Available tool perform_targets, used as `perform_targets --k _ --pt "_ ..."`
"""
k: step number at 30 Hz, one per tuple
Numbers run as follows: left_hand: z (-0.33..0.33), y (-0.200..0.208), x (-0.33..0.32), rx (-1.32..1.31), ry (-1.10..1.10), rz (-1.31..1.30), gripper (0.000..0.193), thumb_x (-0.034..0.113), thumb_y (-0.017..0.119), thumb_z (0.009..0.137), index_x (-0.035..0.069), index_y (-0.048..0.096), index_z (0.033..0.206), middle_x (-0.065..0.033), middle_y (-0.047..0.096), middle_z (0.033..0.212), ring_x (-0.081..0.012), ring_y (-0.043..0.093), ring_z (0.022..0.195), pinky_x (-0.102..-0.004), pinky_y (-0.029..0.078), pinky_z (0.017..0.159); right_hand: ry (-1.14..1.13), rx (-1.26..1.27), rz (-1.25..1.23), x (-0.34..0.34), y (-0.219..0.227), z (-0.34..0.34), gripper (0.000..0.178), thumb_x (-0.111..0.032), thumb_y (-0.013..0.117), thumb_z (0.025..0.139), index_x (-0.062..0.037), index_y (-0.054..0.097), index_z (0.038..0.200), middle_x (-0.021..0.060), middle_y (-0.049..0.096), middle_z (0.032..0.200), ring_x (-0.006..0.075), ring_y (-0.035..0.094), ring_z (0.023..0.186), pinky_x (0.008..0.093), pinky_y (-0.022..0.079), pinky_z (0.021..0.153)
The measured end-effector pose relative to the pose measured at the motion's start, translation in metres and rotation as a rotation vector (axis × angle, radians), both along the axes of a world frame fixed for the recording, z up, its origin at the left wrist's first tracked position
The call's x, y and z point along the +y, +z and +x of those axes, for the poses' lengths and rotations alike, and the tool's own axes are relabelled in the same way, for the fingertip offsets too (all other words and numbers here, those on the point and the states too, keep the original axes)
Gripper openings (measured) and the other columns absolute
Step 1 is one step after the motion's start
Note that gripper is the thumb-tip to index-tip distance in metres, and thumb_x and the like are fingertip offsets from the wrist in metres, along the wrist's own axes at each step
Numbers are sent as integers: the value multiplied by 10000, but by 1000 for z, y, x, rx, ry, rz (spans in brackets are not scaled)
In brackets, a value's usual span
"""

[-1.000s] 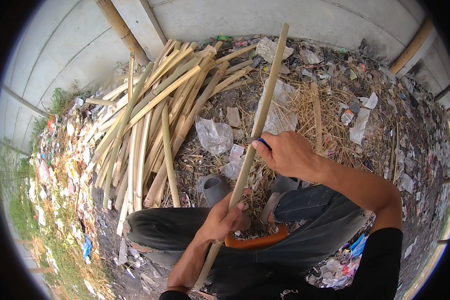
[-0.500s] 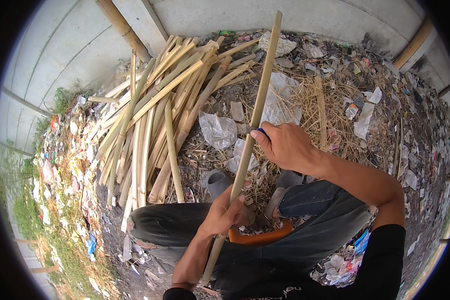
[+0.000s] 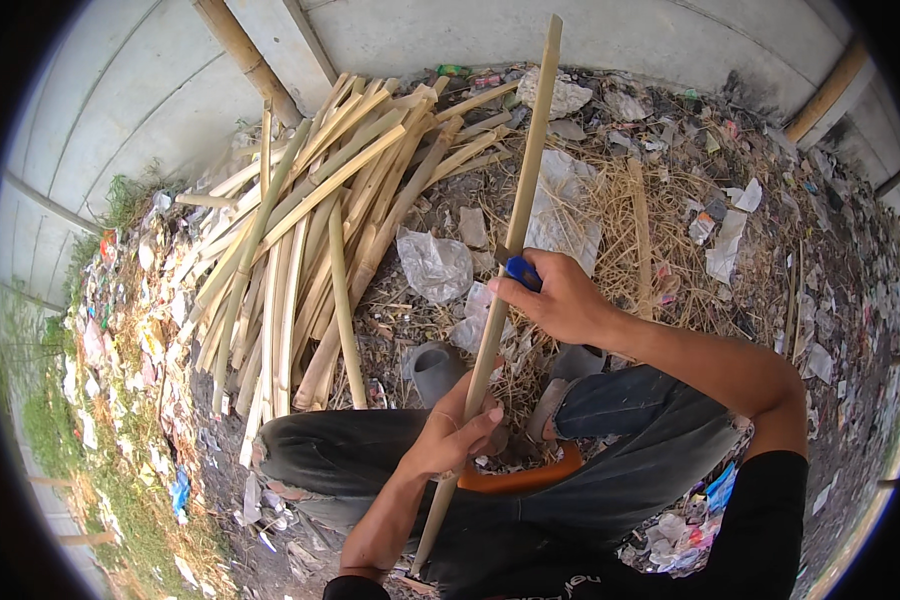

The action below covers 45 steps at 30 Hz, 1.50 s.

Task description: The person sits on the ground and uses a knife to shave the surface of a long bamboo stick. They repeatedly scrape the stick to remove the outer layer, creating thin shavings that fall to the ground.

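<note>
A long pale bamboo strip (image 3: 532, 150) slants up across my lap, its far end pointing toward the wall. My left hand (image 3: 448, 432) is wrapped round its lower part, above my legs. Farther up, my right hand (image 3: 568, 298) grips a blue-handled knife (image 3: 522, 273), with the dark blade lying against the strip. The thumb of that hand presses near the strip's edge. Below the left hand, the strip's near end runs down past my thigh.
A heap of split bamboo strips (image 3: 300, 230) lies at the left. Beyond it stands a pale panel wall (image 3: 590, 38). Wood shavings (image 3: 610, 250), plastic sheets (image 3: 435, 263) and litter cover the ground. An orange curved object (image 3: 520, 478) shows between my legs, near grey shoes (image 3: 436, 370).
My right hand has turned and shifted slightly down and left, showing more of the blue handle. The strip's upper end has moved a little left. My left hand still holds it.
</note>
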<state>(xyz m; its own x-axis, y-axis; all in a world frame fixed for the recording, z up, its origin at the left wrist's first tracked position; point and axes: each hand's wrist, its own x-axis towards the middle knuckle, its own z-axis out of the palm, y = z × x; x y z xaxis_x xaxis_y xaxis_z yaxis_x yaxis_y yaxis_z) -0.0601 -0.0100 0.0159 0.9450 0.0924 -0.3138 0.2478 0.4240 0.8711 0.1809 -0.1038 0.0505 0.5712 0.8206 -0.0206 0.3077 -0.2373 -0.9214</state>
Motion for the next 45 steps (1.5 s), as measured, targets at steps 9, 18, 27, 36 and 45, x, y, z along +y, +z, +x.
perform_targets --k 9,18,27,36,45 --pt "-6 -12 -9 -7 -65 -166 532 192 597 1084 57 426 1569 18 525 762 -46 450 565 -206 358 510 -316 67 65 -7 33 87 405 -368 637 1035 -2 642 862 -1 488 601 122 442 531 354 367 525" --pt "-3 -6 -6 75 63 55 493 206 620 1083 41 494 1531 54 511 784 -28 451 657 -214 383 560 -85 -603 -230 -20 46 63 463 -398 495 1100 3 660 939 195 621 615 427 616 571 534 486 585" --pt "-1 -11 -4 88 165 216 484 147 645 1058 40 523 1515 51 514 716 -23 410 532 -205 319 459 21 -579 -272 -7 31 46 477 -403 466 1105 -7 678 945 222 644 622 458 665 623 558 522 594" --pt "3 -7 0 98 225 185 494 122 658 1043 60 530 1517 45 521 716 -26 407 525 -207 316 455 103 -580 -228 -2 23 19 430 -363 467 1101 -11 661 949 216 609 563 462 639 547 551 505 527" --pt "0 -5 5 127 213 150 518 104 659 1030 3 530 1521 63 612 947 -16 518 799 -192 433 692 209 -500 -224 -9 17 -11 442 -368 490 1093 10 657 937 241 621 586 458 650 555 535 506 516"
